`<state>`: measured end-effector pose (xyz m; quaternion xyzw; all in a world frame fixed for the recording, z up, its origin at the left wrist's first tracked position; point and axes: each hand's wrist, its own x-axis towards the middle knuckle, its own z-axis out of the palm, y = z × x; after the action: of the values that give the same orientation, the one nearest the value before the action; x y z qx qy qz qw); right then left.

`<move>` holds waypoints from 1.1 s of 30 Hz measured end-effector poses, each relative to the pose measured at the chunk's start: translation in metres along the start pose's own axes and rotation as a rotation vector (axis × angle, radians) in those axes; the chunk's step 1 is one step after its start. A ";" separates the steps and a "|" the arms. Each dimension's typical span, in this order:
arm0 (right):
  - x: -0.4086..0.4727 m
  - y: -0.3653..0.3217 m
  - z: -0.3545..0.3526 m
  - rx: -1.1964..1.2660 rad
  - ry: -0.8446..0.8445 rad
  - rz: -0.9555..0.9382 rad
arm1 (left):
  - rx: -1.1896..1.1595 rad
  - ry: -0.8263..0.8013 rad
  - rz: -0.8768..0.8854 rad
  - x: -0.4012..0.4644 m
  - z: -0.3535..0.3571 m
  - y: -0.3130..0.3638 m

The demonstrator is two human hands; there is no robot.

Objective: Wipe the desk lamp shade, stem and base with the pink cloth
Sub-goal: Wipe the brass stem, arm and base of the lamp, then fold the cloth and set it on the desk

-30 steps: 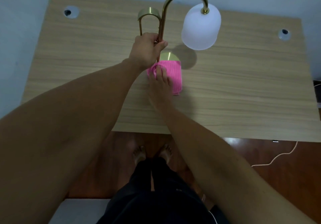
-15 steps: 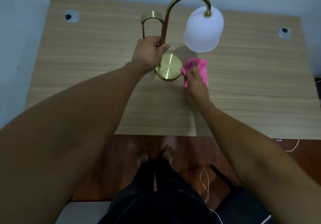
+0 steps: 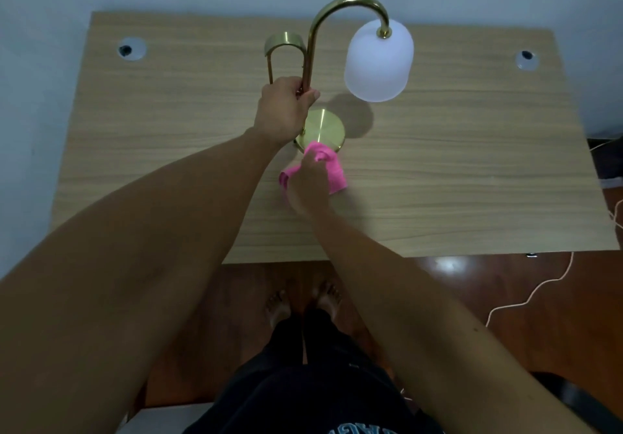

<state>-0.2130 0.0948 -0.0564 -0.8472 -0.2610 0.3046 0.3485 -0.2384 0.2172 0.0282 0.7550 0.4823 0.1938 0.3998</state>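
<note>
A brass desk lamp stands mid-desk. Its curved stem point(image 3: 312, 39) arches over to a white frosted shade point(image 3: 379, 63) hanging at the right. A smaller brass loop point(image 3: 283, 41) rises beside the stem. My left hand point(image 3: 285, 110) is closed around the lower stem, just above the round brass base point(image 3: 325, 128). My right hand point(image 3: 308, 184) grips the pink cloth point(image 3: 333, 167) and presses it against the base's near rim; part of the cloth trails onto the desk.
The wooden desk point(image 3: 472, 181) has a cable grommet at the far left point(image 3: 131, 50) and another at the far right point(image 3: 526, 59). A wall runs behind the desk. A white cord point(image 3: 526, 298) lies on the red floor at the right. My feet stand below the desk's front edge.
My right hand has carried the pink cloth from the base's right side round to its near edge. Before that it was over the base's front. My left hand stays on the stem.
</note>
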 end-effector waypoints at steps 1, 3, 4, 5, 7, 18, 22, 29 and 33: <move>-0.001 -0.001 0.002 0.082 -0.107 0.037 | -0.006 -0.011 -0.016 0.001 0.000 0.001; -0.002 -0.005 0.003 0.114 -0.206 -0.069 | 0.005 -0.056 -0.038 0.000 -0.004 0.004; -0.002 -0.008 0.000 0.230 -0.250 -0.007 | 0.027 -0.087 -0.034 -0.002 -0.008 0.006; -0.004 -0.008 -0.006 0.357 -0.296 0.036 | 0.051 -0.128 -0.018 -0.005 -0.012 0.005; -0.007 -0.014 -0.021 0.504 -0.368 0.092 | 0.082 -0.189 0.025 -0.016 -0.021 0.001; -0.019 -0.055 -0.105 0.579 -0.583 0.233 | -0.497 -0.287 -0.255 -0.088 -0.061 -0.019; -0.020 -0.069 -0.126 0.540 -0.617 0.120 | -0.603 -0.399 -0.199 -0.091 -0.065 -0.010; -0.017 -0.069 -0.161 0.406 -0.512 0.018 | -0.511 -0.373 -0.115 -0.080 -0.053 0.000; -0.009 -0.054 -0.185 0.413 -0.553 0.058 | -0.451 -0.274 -0.107 -0.079 -0.043 0.015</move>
<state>-0.1028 0.0427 0.0925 -0.6511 -0.2541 0.5789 0.4200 -0.2951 0.1623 0.0728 0.6397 0.4073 0.1709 0.6290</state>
